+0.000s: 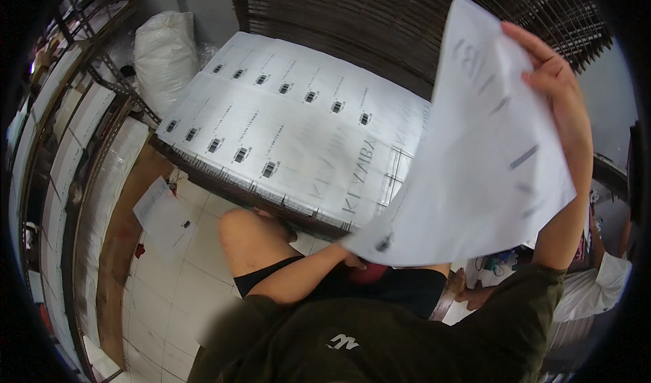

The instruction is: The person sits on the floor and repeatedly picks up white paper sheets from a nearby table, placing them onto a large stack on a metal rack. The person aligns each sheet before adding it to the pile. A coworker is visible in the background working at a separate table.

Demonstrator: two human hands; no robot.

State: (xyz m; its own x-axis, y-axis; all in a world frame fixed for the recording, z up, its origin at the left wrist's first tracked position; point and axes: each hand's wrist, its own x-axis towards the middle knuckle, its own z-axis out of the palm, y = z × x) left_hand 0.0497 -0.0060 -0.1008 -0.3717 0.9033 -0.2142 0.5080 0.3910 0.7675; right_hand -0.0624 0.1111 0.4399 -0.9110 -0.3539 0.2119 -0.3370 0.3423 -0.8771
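Note:
My right hand (pixel 553 81), raised at the upper right, grips the edge of a large white printed sheet (pixel 475 179). The sheet hangs bowed and slightly blurred in front of me. My left hand (pixel 354 259) is low by my lap, at the sheet's lower left corner. Its fingers are mostly hidden by the sheet, so their hold cannot be made out. Overlapping white sheets (pixel 251 115) with dark printing lie in rows on a wire rack (pixel 393 169), whose grid shows beside the held sheet.
Raised wire shelves (pixel 407 17) lean behind the rack. A stuffed white sack (pixel 166 61) stands at its far left. Metal shelving (pixel 102 159) runs along the left side. One printed sheet (pixel 166 213) lies low on the left. Another person's white shirt (pixel 597 288) shows at right.

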